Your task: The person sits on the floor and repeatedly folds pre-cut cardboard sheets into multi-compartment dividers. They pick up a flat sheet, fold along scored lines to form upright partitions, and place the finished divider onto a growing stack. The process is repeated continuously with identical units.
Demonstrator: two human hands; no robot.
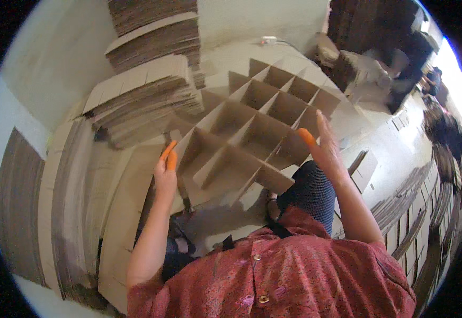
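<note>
The person is wearing a short-sleeved shirt (294, 275) in reddish pink with a darker mottled pattern — it is buttoning down the front with small round pale buttons (256, 258), two of them showing one below the other. The sleeves are ending above the elbows, leaving both forearms bare. The legs are showing dark blue trousers (310, 193) with a fine dotted weave. On the hands, bright orange finger covers are sitting over some fingertips — two side by side on the left hand (165, 172), one on the right hand (327, 151).
</note>
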